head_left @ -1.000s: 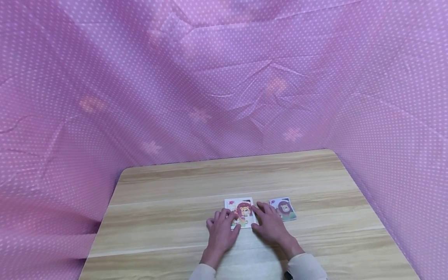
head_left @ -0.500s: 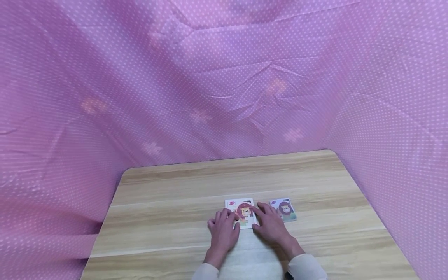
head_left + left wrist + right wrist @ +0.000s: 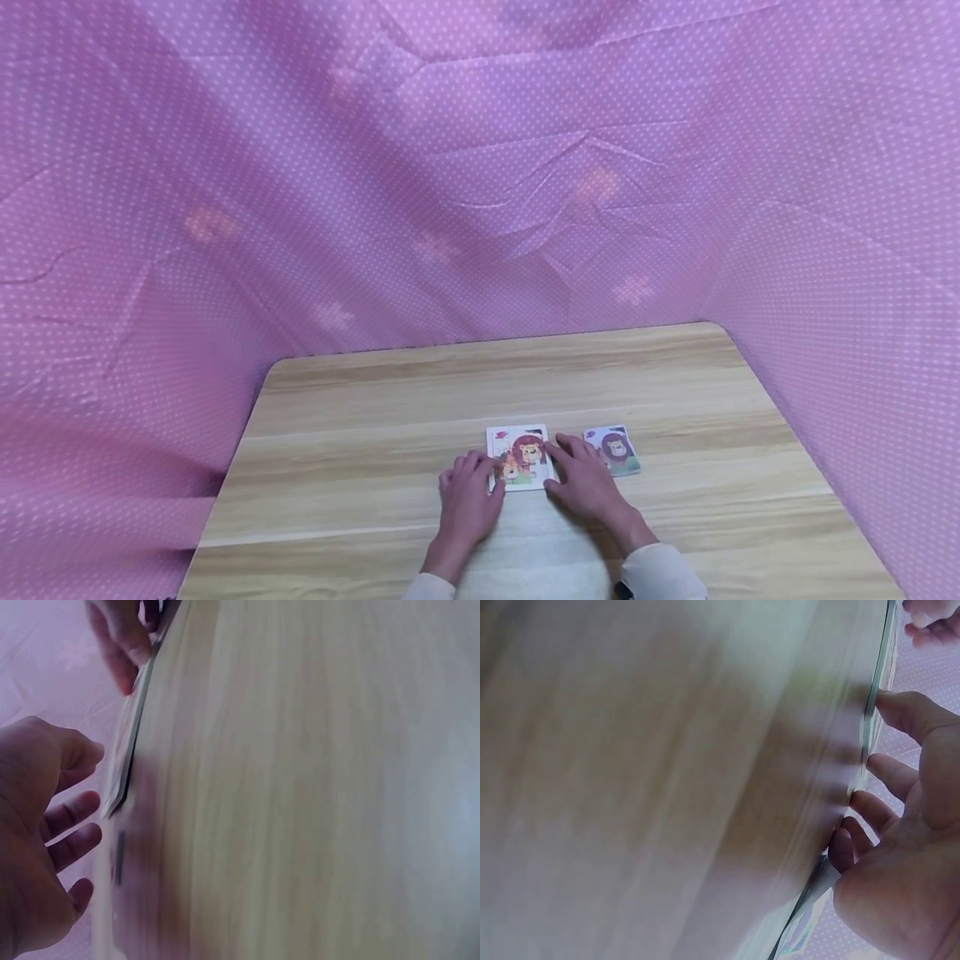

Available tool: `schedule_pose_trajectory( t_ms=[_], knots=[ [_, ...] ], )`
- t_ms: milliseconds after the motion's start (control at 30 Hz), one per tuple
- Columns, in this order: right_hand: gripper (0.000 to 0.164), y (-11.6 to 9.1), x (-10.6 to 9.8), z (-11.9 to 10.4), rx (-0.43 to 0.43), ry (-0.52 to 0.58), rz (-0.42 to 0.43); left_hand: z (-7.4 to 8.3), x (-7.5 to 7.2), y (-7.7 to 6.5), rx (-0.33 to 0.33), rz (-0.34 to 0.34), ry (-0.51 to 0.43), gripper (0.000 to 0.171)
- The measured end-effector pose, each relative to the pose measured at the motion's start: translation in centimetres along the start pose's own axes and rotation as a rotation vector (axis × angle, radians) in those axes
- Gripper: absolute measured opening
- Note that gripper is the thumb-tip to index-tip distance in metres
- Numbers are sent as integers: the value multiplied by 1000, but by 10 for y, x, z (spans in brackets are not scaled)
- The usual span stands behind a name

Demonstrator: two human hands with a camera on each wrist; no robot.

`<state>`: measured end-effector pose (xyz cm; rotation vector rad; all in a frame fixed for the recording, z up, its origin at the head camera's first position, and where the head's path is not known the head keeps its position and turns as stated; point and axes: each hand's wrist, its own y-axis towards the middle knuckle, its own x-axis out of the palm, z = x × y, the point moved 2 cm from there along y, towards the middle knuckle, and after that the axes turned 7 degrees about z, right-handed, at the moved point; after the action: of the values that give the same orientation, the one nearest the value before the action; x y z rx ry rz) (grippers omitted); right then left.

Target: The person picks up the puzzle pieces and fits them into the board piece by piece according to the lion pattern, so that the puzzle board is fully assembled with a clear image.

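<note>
A white puzzle tray (image 3: 542,477) lies on the table, with picture pieces of a lion (image 3: 529,450) and a smaller orange animal (image 3: 512,472) in it. Its lower right part is bare white. My left hand (image 3: 467,500) is at the tray's left edge; in the left wrist view its fingers bend loosely around nothing. A small thin flat thing (image 3: 118,856) shows edge-on near those fingers. My right hand (image 3: 588,486) touches the tray's right side with thumb and index finger, the other fingers spread over the near side of a lion picture card (image 3: 617,450).
The pale wood table (image 3: 360,467) has rounded far corners. Pink dotted cloth (image 3: 480,208) hangs behind it and along both sides.
My left hand has drawn back left off the tray's lower left part, uncovering the orange animal picture there. The right hand holds its place at the tray's right side.
</note>
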<state>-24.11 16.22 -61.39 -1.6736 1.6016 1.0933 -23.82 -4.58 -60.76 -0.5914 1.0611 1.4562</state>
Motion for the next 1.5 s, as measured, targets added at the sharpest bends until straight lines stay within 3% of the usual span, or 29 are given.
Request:
schedule_pose_trajectory(
  t_ms=[400,667,1000,1333,1500],
  knots=[
    [65,0,-5,2,40,-18,-44,-18,-21,-15,-57,-85,50,31],
    [64,2,-7,4,35,-42,-44,-30,-26,-18,-100,-91,69,38],
    [63,1,-5,0,49,-34,-64,-34,-29,-15,-123,-87,77,41],
    [64,1,-5,0,36,-53,-66,-35,-26,-14,-123,-88,130,30],
    [64,1,-4,1,44,-55,-63,-36,-26,-14,-137,-89,95,25]
  ],
)
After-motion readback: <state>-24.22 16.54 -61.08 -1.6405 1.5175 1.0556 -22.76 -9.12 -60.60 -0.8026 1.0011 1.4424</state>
